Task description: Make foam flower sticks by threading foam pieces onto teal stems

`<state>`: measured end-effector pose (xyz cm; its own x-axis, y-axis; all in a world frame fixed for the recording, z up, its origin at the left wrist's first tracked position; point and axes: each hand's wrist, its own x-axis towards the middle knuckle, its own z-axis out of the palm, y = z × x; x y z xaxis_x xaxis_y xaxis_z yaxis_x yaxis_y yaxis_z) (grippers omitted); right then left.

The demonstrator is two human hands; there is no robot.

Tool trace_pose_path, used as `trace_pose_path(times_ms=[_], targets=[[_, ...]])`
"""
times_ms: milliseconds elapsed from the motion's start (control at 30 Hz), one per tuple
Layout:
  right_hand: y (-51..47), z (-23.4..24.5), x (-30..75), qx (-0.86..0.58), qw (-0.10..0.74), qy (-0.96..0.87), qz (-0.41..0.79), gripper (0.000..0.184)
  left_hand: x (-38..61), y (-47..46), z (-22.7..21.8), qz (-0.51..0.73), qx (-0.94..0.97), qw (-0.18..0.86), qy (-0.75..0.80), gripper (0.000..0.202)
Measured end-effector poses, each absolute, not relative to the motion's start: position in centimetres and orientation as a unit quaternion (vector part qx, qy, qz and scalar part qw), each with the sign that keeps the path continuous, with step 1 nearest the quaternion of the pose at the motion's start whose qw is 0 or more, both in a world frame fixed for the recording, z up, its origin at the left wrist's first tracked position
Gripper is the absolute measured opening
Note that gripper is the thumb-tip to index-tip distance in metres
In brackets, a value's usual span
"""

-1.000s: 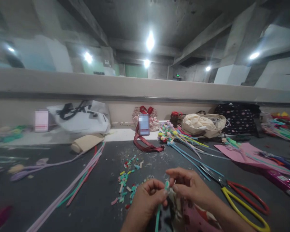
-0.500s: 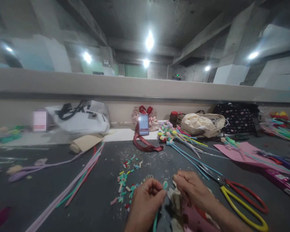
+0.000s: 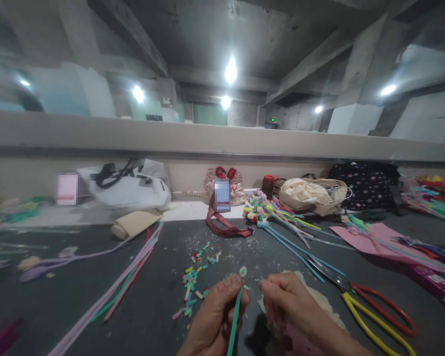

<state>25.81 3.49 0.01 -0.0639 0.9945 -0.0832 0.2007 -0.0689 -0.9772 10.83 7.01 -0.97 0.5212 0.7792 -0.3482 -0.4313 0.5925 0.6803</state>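
My left hand point(image 3: 217, 316) is closed around a teal pipe cleaner point(image 3: 234, 316) that stands up from the bottom edge and ends in a small curled tip. My right hand point(image 3: 287, 304) is just to its right, fingers pinched together close to the stem; what it pinches is too small to make out. Both hands hover over the dark work surface point(image 3: 152, 316), near a beige cloth point(image 3: 319, 301). Small coloured offcuts point(image 3: 196, 277) lie scattered to the left of my hands.
Yellow and red scissors point(image 3: 374, 311) lie to the right. Long pipe cleaners point(image 3: 126, 277) stretch across the left. A bunch of finished flower stems point(image 3: 274, 217), a pink sheet point(image 3: 371, 235), bags point(image 3: 126, 185) and a red-lidded jar point(image 3: 269, 184) line the back wall.
The teal stem now stands straighter with its curled tip raised above my left hand. My right hand has moved lower and closer to the stem. The view has tilted slightly.
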Motion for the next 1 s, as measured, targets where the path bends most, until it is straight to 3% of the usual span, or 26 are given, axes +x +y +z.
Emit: trace_pose_path(times_ms=[67,200,733,1000], targets=[[3.2,-0.1,24.7,-0.535,0.415,-0.553,0.485,0.035,10.8,6.9,-0.8,0.383,0.266,0.824,0.321,0.023],[3.1,0.1,22.8,-0.505,0.444,-0.563,0.48,0.011,10.8,6.8,-0.7,0.422,0.252,0.816,0.303,0.021],[4.7,0.4,22.1,-0.524,0.428,-0.57,0.466,0.025,11.3,6.9,-0.8,0.465,0.286,0.807,0.226,0.016],[4.6,0.8,21.0,-0.544,0.378,-0.655,0.364,0.024,9.5,6.4,-0.5,0.453,0.356,0.739,0.349,0.023]])
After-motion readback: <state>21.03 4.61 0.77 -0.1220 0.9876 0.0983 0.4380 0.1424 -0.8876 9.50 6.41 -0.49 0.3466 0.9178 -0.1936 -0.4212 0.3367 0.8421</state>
